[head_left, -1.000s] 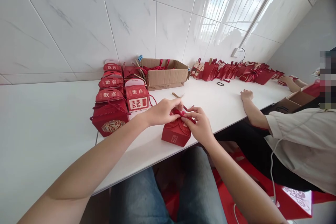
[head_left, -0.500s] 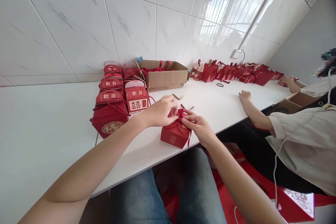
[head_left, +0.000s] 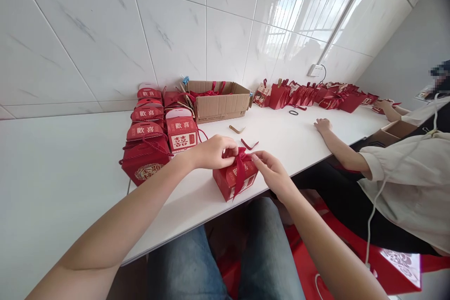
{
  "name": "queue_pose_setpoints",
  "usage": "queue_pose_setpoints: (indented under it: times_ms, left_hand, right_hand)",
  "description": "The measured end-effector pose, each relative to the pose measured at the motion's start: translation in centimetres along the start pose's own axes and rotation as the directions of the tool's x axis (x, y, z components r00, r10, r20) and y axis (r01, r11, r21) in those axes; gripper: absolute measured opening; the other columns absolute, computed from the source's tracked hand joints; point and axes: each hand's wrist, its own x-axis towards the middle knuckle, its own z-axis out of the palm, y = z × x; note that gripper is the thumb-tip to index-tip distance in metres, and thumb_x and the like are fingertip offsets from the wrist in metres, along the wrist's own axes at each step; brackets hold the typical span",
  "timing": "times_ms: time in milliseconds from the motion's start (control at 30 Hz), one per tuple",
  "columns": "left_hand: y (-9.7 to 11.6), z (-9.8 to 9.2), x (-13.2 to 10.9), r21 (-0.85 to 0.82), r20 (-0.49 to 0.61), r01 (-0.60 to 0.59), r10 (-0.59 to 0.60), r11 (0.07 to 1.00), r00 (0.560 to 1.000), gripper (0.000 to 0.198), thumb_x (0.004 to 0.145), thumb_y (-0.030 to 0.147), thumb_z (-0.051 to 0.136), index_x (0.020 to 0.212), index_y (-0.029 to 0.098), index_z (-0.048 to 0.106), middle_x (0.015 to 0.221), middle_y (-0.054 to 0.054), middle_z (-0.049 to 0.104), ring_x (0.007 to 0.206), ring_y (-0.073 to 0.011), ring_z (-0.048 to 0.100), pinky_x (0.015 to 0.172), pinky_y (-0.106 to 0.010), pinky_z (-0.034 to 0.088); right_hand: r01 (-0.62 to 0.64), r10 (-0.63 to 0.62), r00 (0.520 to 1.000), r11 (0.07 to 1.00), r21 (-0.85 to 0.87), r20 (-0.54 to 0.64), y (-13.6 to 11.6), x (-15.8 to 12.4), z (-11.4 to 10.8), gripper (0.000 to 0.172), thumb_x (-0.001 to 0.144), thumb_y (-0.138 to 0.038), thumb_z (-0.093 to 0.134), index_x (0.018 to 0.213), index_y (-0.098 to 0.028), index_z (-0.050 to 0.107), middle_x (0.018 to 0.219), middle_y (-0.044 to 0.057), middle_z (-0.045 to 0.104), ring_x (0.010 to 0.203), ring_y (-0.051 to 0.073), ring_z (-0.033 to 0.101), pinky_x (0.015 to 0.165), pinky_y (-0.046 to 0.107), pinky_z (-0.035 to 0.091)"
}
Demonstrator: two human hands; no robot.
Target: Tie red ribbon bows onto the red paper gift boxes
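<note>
A small red gift box [head_left: 225, 183] stands on the white table near its front edge. On its top sits a red ribbon bow [head_left: 241, 161], one tail hanging down over the side facing me. From the left, my left hand [head_left: 220, 152] has its fingers curled and pinched at the left side of the bow. My right hand [head_left: 270, 168] is at the box's right top edge, thumb and fingers closed at the bow's right side. Behind the box lies a short red ribbon piece [head_left: 249, 145].
Finished-looking red boxes [head_left: 146, 145] stand in rows at left. A cardboard box [head_left: 223, 107] holding red ribbons is against the wall. A hooked tool [head_left: 236, 129] and a black ring-like item [head_left: 293, 112] lie on the table. At right, a co-worker's hand [head_left: 323, 125] rests near red bags [head_left: 279, 95].
The red box has turned, so a ribbon tail now hangs over its near side. My fingers have moved from the knot out to the bow's two sides.
</note>
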Motion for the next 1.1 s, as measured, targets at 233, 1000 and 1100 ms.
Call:
queue_pose_setpoints:
  times_ms: [233, 1000, 1100]
  left_hand:
    - [0.0, 0.2, -0.2, -0.065, -0.005, 0.01, -0.011, 0.998, 1.0, 0.004, 0.073, 0.014, 0.052, 0.074, 0.017, 0.055, 0.071, 0.001, 0.059, 0.062, -0.0109, 0.05, 0.058, -0.022, 0.039]
    - [1.1, -0.8, -0.3, 0.015, 0.025, -0.003, 0.002, 1.0, 1.0, 0.007, 0.07, 0.01, 0.05, 0.069, 0.016, 0.053, 0.069, -0.001, 0.057, 0.063, -0.0121, 0.051, 0.059, -0.023, 0.039]
    - [1.1, -0.8, -0.3, 0.023, 0.021, 0.01, -0.011, 1.0, 1.0, 0.007, 0.07, 0.01, 0.051, 0.068, 0.016, 0.054, 0.069, -0.001, 0.058, 0.063, -0.0123, 0.052, 0.059, -0.023, 0.039]
  right_hand:
    - [0.251, -0.248, 0.968, 0.939, -0.233, 0.042, 1.6, 1.6, -0.9, 0.028, 0.082, -0.031, 0.058, 0.108, -0.022, 0.054, 0.094, 0.005, 0.066, 0.095, 0.018, 0.062, 0.092, 0.039, 0.045]
    - [0.197, -0.121, 0.957, 0.939, -0.283, 0.264, -2.2, 3.2, -1.5, 0.032, 0.079, -0.039, 0.061, 0.104, -0.018, 0.061, 0.075, 0.002, 0.062, 0.062, 0.012, 0.054, 0.058, 0.027, 0.045]
    - [0.272, -0.193, 0.944, 0.916, -0.296, 0.268, -2.2, 3.2, -1.6, 0.021, 0.083, -0.03, 0.056, 0.098, -0.021, 0.068, 0.079, 0.003, 0.063, 0.067, 0.014, 0.056, 0.061, 0.028, 0.046]
